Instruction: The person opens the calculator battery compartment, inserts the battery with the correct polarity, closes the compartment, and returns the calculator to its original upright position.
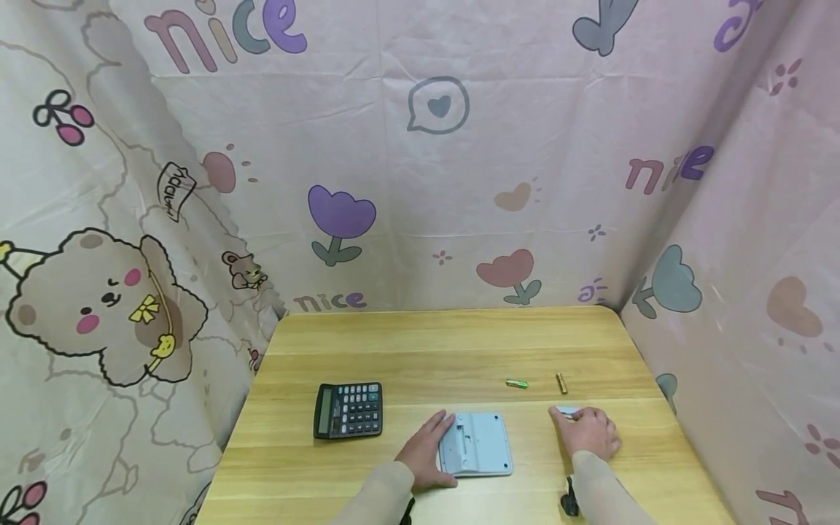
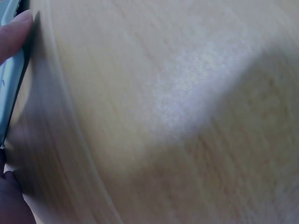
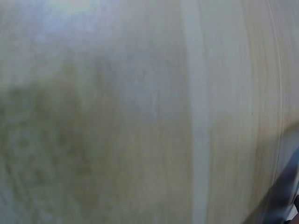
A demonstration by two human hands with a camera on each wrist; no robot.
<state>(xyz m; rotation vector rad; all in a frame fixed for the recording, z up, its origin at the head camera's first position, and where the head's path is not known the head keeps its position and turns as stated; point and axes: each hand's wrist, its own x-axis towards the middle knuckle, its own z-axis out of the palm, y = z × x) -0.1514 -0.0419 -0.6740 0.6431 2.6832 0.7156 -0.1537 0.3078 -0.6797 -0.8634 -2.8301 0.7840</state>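
A light-blue calculator (image 1: 487, 443) lies face down on the wooden table, its battery compartment (image 1: 464, 442) uncovered. My left hand (image 1: 425, 452) holds it by the left side, thumb at the near edge and fingers at the far edge. The left wrist view catches the thumb (image 2: 16, 35) against the blue casing (image 2: 10, 84). Farther right, my right hand (image 1: 590, 432) pinches a small light-blue piece (image 1: 567, 412) close to the table; the fingers hide most of it. Beyond that hand lie a green battery (image 1: 516, 383) and a gold-and-dark battery (image 1: 561, 383).
A black calculator (image 1: 348, 410) lies face up at the left of the table (image 1: 420, 350). Printed cloth (image 1: 420, 182) hangs behind the table and along both sides. Mostly bare wood (image 3: 140, 116) fills the right wrist view.
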